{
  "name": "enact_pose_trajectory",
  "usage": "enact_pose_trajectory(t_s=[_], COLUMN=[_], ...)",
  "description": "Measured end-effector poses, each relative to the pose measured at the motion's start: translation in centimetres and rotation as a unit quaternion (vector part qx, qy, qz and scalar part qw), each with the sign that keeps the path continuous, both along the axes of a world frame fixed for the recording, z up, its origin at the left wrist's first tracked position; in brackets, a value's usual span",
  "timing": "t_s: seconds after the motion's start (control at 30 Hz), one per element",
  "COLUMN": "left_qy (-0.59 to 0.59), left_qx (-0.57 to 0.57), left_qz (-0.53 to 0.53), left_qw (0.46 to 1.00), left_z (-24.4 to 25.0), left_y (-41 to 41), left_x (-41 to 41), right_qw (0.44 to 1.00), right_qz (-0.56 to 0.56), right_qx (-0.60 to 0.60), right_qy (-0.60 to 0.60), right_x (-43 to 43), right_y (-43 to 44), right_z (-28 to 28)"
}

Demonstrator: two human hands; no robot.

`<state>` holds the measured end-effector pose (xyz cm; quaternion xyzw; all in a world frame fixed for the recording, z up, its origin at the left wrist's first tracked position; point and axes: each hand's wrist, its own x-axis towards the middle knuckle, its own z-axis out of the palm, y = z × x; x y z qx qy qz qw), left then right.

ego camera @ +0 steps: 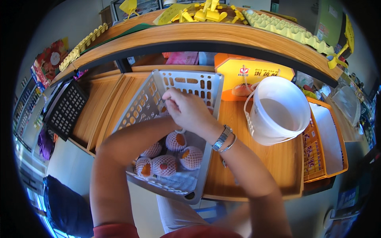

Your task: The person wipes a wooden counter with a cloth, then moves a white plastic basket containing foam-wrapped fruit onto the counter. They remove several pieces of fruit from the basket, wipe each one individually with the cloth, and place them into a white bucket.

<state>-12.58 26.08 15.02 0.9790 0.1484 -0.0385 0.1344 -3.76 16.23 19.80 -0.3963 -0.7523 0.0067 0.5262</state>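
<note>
A grey plastic basket (218, 92) with slotted walls stands before me on a wooden display shelf. Several round orange-red fruits (175, 141) in pale foam net sleeves lie at its near end, and newspaper (186, 180) lines part of the bottom. My right hand (190, 111), with a metal watch (222, 138) at the wrist, is over the basket's middle. Its fingers are curled, and whether they hold anything is hidden. From the left, my left forearm (143, 131) crosses the basket's side; the left hand is hidden behind my right one. More netted fruit (164, 111) shows partly behind the hands.
To the right stand a white bucket (279, 110), a yellow-orange gift box (256, 76) and an orange crate (343, 160) of packets. A black basket (67, 110) sits left. Overhead, a wooden ledge (196, 32) holds egg-tray-like fruit trays (285, 29) and yellow plastic clips (208, 13).
</note>
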Motion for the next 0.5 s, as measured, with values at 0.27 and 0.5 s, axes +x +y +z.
enact_pose_trajectory(t_s=[0.27,0.5], left_qy=[0.17,0.153], left_qx=[-0.048,-0.037], left_qz=[0.151,0.111], left_qw=[0.973,0.981], left_z=[-4.8,-3.0], left_y=[-0.7,-2.4], left_x=[-5.4,-6.2], right_qw=[1.0,0.997], right_qz=[-0.006,-0.026], right_qx=[-0.02,-0.067], right_qy=[-0.009,-0.033], right_x=[-0.1,0.4], right_y=[-0.1,-0.3], right_z=[-0.2,0.0])
